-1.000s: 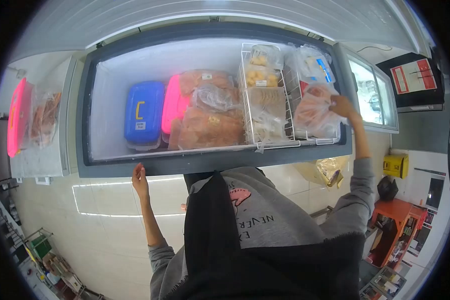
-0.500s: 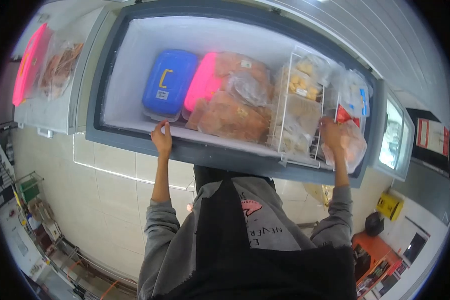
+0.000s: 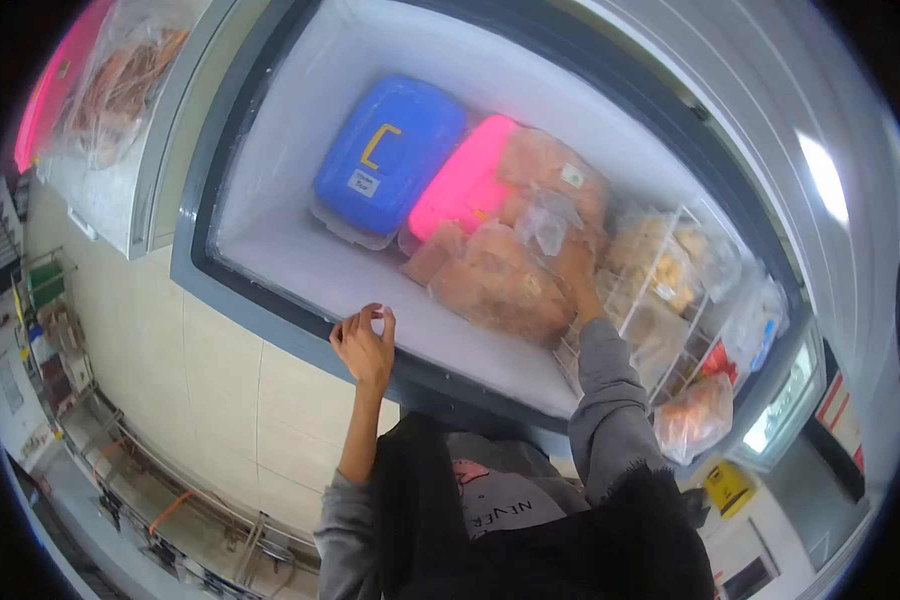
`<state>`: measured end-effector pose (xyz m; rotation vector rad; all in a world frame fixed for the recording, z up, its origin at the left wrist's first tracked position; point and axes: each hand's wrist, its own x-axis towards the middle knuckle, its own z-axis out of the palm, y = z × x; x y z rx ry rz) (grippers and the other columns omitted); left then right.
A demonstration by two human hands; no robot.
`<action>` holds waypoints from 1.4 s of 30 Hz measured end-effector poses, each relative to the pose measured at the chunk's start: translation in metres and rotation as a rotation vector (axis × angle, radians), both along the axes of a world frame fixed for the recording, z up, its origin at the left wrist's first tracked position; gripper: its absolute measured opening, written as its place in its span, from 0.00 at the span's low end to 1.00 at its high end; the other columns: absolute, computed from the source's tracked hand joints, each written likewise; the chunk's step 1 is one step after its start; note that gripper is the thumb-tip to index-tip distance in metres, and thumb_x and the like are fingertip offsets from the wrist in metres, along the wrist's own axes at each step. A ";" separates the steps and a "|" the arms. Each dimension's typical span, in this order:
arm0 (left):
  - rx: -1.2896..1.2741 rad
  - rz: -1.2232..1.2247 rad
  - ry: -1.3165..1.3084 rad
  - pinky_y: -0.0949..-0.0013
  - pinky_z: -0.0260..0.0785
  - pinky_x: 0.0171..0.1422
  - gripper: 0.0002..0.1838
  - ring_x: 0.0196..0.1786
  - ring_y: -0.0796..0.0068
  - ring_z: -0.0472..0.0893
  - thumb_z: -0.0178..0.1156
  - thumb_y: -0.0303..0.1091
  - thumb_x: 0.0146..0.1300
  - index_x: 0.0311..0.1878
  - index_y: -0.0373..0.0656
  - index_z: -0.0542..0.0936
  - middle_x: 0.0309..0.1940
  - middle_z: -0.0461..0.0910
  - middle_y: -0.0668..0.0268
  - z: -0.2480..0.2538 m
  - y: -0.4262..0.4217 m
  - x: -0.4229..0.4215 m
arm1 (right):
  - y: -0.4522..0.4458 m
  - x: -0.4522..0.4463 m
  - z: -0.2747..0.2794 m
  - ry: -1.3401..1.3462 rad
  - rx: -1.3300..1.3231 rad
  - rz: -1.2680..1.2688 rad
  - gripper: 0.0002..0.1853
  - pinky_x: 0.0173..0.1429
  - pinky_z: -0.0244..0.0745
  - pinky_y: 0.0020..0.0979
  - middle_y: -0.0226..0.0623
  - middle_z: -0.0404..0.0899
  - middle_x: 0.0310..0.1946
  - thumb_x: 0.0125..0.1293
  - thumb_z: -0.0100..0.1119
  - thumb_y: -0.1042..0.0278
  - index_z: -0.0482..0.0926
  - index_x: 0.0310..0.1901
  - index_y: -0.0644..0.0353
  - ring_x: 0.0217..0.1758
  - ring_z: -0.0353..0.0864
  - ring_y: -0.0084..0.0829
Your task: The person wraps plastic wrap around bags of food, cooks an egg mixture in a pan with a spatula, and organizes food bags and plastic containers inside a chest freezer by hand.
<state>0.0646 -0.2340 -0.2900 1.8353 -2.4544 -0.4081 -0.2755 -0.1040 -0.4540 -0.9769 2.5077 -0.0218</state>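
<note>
My left hand (image 3: 365, 345) is at the front rim of the chest freezer (image 3: 280, 315), its fingers curled and apart, holding nothing. Inside the freezer, my right hand (image 3: 574, 268) reaches among bags of reddish-brown food (image 3: 500, 285), touching a clear plastic bag (image 3: 550, 222) that lies on them; its fingertips are hidden. Left of the bags lie a pink-lidded box (image 3: 462, 180) and a blue-lidded box (image 3: 390, 155) with a yellow mark and a label. A bag of orange-pink food (image 3: 694, 415) rests at the freezer's right end, touched by neither hand.
White wire baskets (image 3: 660, 290) hold bags of yellowish food (image 3: 665, 275). On a white surface at the left stand a pink lid (image 3: 55, 95) and a bag of brown food (image 3: 125, 90). A glass-topped unit (image 3: 785, 395) and a yellow box (image 3: 728, 488) are at the right.
My right hand has let go of the orange-pink bag and moved left to the reddish-brown bags. My left hand has stayed along the front rim. The view has turned and shifted.
</note>
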 end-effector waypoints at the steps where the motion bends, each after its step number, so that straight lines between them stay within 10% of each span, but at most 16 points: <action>1: 0.004 0.021 -0.016 0.62 0.57 0.55 0.10 0.40 0.73 0.77 0.58 0.42 0.56 0.36 0.48 0.80 0.29 0.81 0.72 0.000 -0.002 0.000 | 0.000 -0.005 -0.022 -0.016 0.004 0.021 0.53 0.60 0.58 0.53 0.53 0.59 0.60 0.39 0.66 0.37 0.53 0.64 0.55 0.59 0.62 0.58; 7: 0.097 0.086 -0.035 0.63 0.57 0.55 0.09 0.35 0.72 0.77 0.58 0.41 0.56 0.35 0.48 0.80 0.24 0.79 0.72 0.001 -0.010 -0.002 | -0.028 -0.001 -0.030 -0.009 0.199 -0.233 0.65 0.69 0.45 0.49 0.51 0.52 0.65 0.31 0.72 0.42 0.40 0.68 0.56 0.70 0.46 0.47; 13: 0.029 0.039 -0.066 0.65 0.59 0.53 0.07 0.30 0.71 0.76 0.57 0.39 0.57 0.32 0.49 0.80 0.23 0.79 0.72 -0.005 -0.009 -0.006 | 0.001 -0.087 -0.066 -0.121 -0.252 0.064 0.54 0.62 0.60 0.42 0.46 0.66 0.56 0.37 0.72 0.49 0.54 0.65 0.58 0.62 0.63 0.43; 16: 0.075 0.062 -0.113 0.64 0.58 0.55 0.08 0.32 0.72 0.76 0.57 0.41 0.57 0.33 0.48 0.80 0.22 0.79 0.72 -0.006 -0.008 -0.008 | 0.014 -0.118 -0.066 -0.456 -0.240 -0.262 0.42 0.58 0.66 0.37 0.41 0.72 0.50 0.41 0.70 0.53 0.64 0.58 0.60 0.55 0.70 0.40; 18: 0.062 0.060 -0.105 0.64 0.58 0.55 0.08 0.32 0.72 0.76 0.57 0.40 0.57 0.33 0.48 0.80 0.22 0.79 0.72 -0.006 -0.007 -0.008 | 0.024 -0.123 -0.067 -1.024 -0.251 -0.983 0.34 0.58 0.66 0.36 0.38 0.73 0.48 0.47 0.66 0.57 0.66 0.56 0.60 0.53 0.71 0.39; 24: 0.058 0.053 -0.103 0.63 0.58 0.55 0.07 0.33 0.72 0.76 0.58 0.39 0.56 0.32 0.48 0.80 0.22 0.79 0.73 -0.006 -0.004 -0.004 | 0.022 -0.049 -0.047 -1.399 -0.888 -1.277 0.29 0.59 0.65 0.40 0.36 0.73 0.50 0.54 0.57 0.54 0.66 0.56 0.57 0.54 0.71 0.37; 37: -0.022 0.001 -0.042 0.61 0.57 0.56 0.11 0.39 0.71 0.77 0.54 0.44 0.60 0.38 0.50 0.79 0.26 0.80 0.75 -0.002 0.004 -0.001 | 0.164 -0.080 0.168 -1.104 -1.466 -1.312 0.29 0.57 0.69 0.40 0.36 0.72 0.52 0.56 0.51 0.45 0.67 0.56 0.54 0.55 0.71 0.36; 42: -0.038 0.006 -0.013 0.60 0.57 0.56 0.10 0.40 0.71 0.76 0.55 0.43 0.60 0.39 0.50 0.79 0.26 0.80 0.75 -0.003 0.005 0.001 | 0.215 -0.117 0.161 -0.984 -1.588 -1.540 0.36 0.60 0.66 0.49 0.45 0.60 0.60 0.53 0.60 0.57 0.55 0.62 0.56 0.57 0.69 0.44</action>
